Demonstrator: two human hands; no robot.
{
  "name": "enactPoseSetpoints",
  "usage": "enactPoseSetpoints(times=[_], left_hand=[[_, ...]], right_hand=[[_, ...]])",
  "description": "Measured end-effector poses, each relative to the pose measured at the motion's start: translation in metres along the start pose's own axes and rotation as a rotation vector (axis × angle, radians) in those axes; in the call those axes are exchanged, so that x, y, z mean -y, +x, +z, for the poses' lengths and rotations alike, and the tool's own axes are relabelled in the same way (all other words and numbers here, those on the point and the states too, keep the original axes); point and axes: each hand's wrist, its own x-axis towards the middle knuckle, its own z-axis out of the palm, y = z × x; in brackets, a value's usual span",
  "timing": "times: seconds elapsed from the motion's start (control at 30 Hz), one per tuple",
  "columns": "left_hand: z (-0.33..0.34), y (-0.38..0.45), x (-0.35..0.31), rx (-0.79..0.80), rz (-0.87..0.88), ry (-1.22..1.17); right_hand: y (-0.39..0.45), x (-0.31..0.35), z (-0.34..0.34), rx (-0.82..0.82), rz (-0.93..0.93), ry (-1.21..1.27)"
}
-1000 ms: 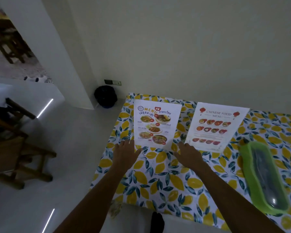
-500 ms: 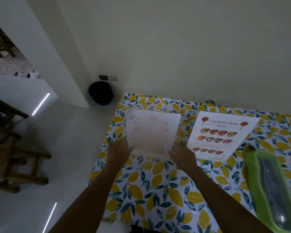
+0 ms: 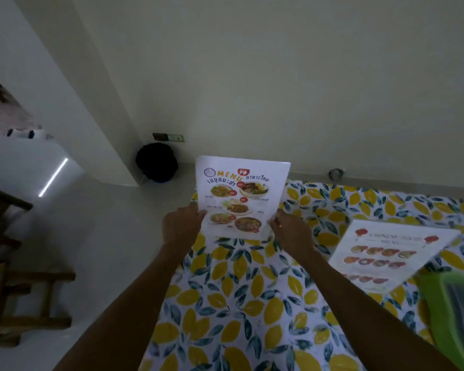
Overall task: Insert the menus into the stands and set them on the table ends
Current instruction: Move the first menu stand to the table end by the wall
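A white Thai menu sheet (image 3: 239, 194) with food photos is raised off the table and tilted up toward me. My left hand (image 3: 181, 226) grips its lower left edge. My right hand (image 3: 292, 230) grips its lower right edge. A second sheet, the Chinese food menu (image 3: 386, 253), lies flat on the lemon-print tablecloth (image 3: 247, 303) to the right. I cannot tell whether either sheet sits in a clear stand.
A green tray with a clear lid (image 3: 456, 317) sits at the right edge. A black bin (image 3: 157, 162) stands on the floor by the wall. Wooden chairs (image 3: 16, 290) stand at the left. The table's left edge runs under my left forearm.
Both hands took hold of the Thai menu, which lay flat on the table, and lifted it upright. The view shifted left, so the Chinese menu now sits farther right.
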Motion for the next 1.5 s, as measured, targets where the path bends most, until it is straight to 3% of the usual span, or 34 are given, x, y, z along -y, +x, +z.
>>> enactPoseSetpoints(times=[0.1, 0.23, 0.53, 0.7, 0.8, 0.9, 1.03, 1.1, 1.5], left_hand=[[-0.002, 0.056, 0.019, 0.043, 0.02, 0.056], [0.009, 0.125, 0.034, 0.033, -0.008, -0.065], [0.057, 0.209, 0.04, 0.08, 0.017, -0.117], [0.081, 0.205, 0.05, 0.098, 0.108, -0.01], [0.084, 0.207, 0.046, 0.119, 0.076, 0.0], [0.088, 0.206, 0.045, 0.131, 0.178, 0.135], [0.082, 0.205, 0.044, 0.098, 0.041, -0.048], [0.084, 0.203, 0.043, 0.08, 0.051, -0.089], [0.065, 0.182, 0.051, -0.036, 0.123, 0.019]], right_hand=[[0.055, 0.021, -0.01, -0.031, -0.005, -0.047], [0.12, 0.037, -0.013, -0.068, -0.006, -0.103], [0.191, 0.034, 0.012, -0.095, 0.056, -0.027], [0.201, 0.032, 0.032, -0.048, 0.058, -0.041], [0.2, 0.029, 0.039, -0.049, 0.08, -0.021], [0.201, 0.027, 0.04, -0.039, 0.088, -0.045], [0.203, 0.027, 0.042, -0.026, 0.072, -0.087], [0.202, 0.025, 0.043, -0.027, 0.052, -0.123], [0.182, 0.0, 0.02, 0.113, 0.058, -0.355]])
